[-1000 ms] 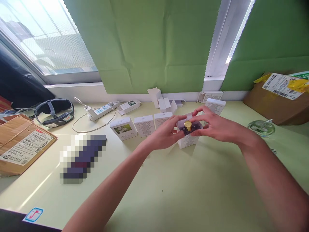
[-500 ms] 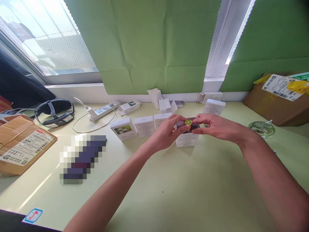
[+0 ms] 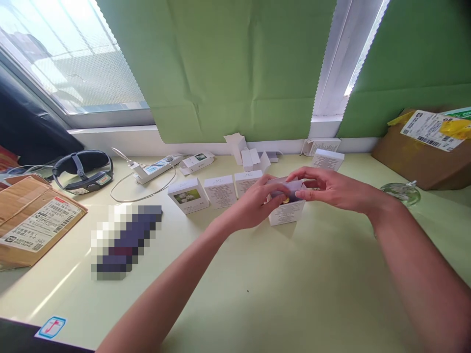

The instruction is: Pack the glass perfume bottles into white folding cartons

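A small white printed box (image 3: 286,214) stands upright on the table with its top open and dark purple inside. My left hand (image 3: 259,201) reaches in from the left, thumb and fingers closed about a gold round cap (image 3: 286,200) sunk in the opening. What lies under the cap is hidden. My right hand (image 3: 324,190) is curled at the box's right upper edge, its thumb on the front side and fingers behind, gripping the rim by a raised flap. To the left stand several similar white boxes, one with a flower picture (image 3: 188,197).
Behind are opened white cartons (image 3: 251,159) and another upright box (image 3: 327,159). A clear glass vessel (image 3: 401,193) stands right, before a brown carton (image 3: 423,157). Left are a power strip (image 3: 156,169), a head strap (image 3: 83,171), a cardboard parcel (image 3: 37,220) and a blurred dark object (image 3: 128,242).
The gold cap has sunk lower into the box and is now mostly covered by my left fingers. My right hand has shifted from beside the cap to the box's right edge.
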`<state>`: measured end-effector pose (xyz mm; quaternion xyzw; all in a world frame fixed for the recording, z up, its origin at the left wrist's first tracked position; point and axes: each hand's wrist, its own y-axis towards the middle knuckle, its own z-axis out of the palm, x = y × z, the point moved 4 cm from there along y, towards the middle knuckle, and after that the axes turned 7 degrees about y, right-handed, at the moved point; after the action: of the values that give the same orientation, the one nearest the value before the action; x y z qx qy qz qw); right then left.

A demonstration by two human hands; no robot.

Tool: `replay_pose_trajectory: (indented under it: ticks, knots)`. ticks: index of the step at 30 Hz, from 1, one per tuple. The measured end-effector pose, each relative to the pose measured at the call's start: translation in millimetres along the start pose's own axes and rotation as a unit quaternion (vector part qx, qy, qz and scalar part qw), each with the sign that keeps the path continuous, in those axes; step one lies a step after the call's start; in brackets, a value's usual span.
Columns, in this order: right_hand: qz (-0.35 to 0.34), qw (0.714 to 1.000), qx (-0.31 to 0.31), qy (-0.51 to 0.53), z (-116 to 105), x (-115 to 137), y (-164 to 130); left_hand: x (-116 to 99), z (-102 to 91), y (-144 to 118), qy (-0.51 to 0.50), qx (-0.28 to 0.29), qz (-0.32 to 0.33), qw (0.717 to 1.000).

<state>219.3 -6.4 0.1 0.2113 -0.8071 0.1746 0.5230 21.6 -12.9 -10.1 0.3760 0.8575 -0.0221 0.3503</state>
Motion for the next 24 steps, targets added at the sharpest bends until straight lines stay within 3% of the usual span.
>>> replay_pose_trajectory:
  ticks: [3,6,11,14,19,24]
  knots:
    - [0.024,0.995,0.032,0.096,-3.8,-8.7,-3.8,5.7,-8.2,-2.3,-0.115,0.063,-0.016,0.991]
    - [0.044,0.993,0.008,0.113,-9.4,-21.0,-3.4,12.7,-10.7,-3.2,-0.176,0.104,-0.029,0.978]
    - [0.115,0.992,-0.014,0.047,-11.1,-41.0,0.5,19.7,-1.6,0.7,-0.178,0.077,-0.042,0.98]
    - [0.117,0.993,-0.017,0.019,-9.2,-37.5,1.0,18.2,3.7,2.4,-0.144,0.069,-0.044,0.986]
    - [0.099,0.986,0.081,0.103,5.2,-19.0,0.2,10.1,-1.1,3.6,-0.097,0.035,-0.035,0.994]
    - [0.083,0.981,0.081,0.154,6.1,-15.8,-0.6,6.6,-6.4,5.4,-0.11,-0.002,-0.004,0.994]
